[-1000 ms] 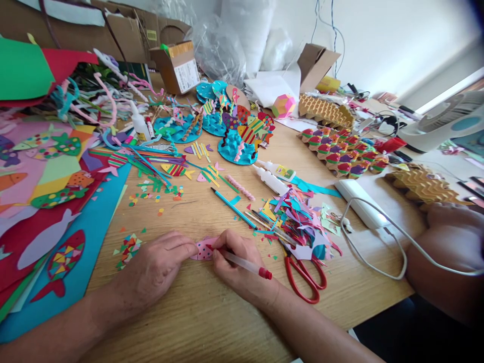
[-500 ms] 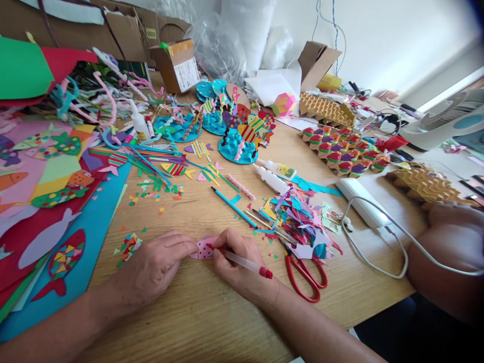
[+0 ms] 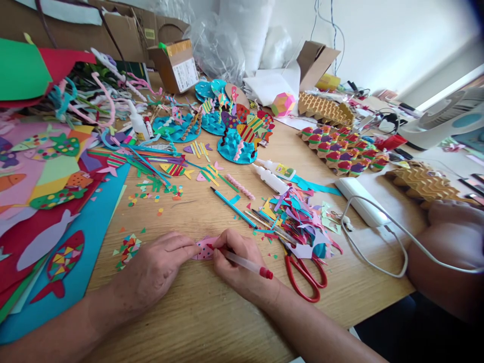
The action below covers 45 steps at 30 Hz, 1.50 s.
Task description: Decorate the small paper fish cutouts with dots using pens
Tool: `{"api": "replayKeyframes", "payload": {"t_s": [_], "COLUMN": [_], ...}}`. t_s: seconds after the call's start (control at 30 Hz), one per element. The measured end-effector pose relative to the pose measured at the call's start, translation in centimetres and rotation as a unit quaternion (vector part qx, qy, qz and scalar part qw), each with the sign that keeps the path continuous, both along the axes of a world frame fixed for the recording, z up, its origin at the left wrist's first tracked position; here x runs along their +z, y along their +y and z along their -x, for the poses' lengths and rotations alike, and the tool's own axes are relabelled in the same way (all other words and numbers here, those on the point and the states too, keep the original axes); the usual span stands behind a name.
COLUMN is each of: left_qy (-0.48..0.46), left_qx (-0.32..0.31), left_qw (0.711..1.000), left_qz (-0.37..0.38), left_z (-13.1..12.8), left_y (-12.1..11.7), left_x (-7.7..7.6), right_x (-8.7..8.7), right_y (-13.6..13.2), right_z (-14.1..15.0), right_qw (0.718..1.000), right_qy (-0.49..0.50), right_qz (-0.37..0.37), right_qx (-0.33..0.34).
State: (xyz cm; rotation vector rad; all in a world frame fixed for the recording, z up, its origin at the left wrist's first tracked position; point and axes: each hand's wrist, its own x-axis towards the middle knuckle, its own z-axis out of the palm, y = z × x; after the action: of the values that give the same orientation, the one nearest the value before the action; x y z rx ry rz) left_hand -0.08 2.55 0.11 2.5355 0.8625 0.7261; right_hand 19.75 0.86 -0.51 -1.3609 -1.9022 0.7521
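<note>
A small pink paper fish (image 3: pixel 205 249) with dark and coloured dots lies on the wooden table in front of me. My left hand (image 3: pixel 161 259) holds its left end against the tabletop, fingers pressed together. A red felt-tip pen (image 3: pixel 245 262) with a clear barrel is gripped in my right hand (image 3: pixel 236 257), its tip touching the fish. Most of the fish's right end is hidden behind the right-hand fingers. Red-handled scissors (image 3: pixel 304 275) lie right of my wrist, and a pile of tiny coloured paper bits (image 3: pixel 129 249) sits beside my left hand.
A blue pen (image 3: pixel 234 207) and white glue bottles (image 3: pixel 271 179) lie beyond my hands. Paper scraps (image 3: pixel 302 217) are heaped at right, near a white power strip (image 3: pixel 361 201). Coloured sheets (image 3: pixel 104 217) and paper fish fill the left. Another person's arm (image 3: pixel 446 247) rests at far right.
The view has shifted very slightly. My left fingers have slid a little to the right over the fish; the right hand and pen look almost unmoved.
</note>
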Motion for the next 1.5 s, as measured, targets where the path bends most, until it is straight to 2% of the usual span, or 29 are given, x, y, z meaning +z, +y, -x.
{"api": "replayKeyframes", "payload": {"t_s": [0.33, 0.9, 1.27, 1.5], "left_qy": [0.024, 0.015, 0.013, 0.023], "left_qx": [0.002, -0.004, -0.007, -0.012], "left_qw": [1.000, 0.999, 1.000, 0.999], "left_qz": [-0.014, -0.043, -0.016, -0.030], "left_z": [-0.16, -0.21, -0.22, -0.46], "left_y": [-0.03, -0.09, -0.10, -0.11], "left_x": [0.29, -0.08, -0.30, 0.13], "right_x": [0.18, 0.27, -0.03, 0.17], "right_y": [0.06, 0.06, 0.14, 0.11], "right_z": [-0.01, -0.02, 0.00, -0.04], "right_qw": [1.000, 1.000, 0.999, 1.000], "right_qy": [0.000, 0.004, 0.018, 0.011], "right_qz": [-0.011, -0.017, -0.025, -0.020], "right_qx": [0.002, 0.005, 0.017, 0.016]}}
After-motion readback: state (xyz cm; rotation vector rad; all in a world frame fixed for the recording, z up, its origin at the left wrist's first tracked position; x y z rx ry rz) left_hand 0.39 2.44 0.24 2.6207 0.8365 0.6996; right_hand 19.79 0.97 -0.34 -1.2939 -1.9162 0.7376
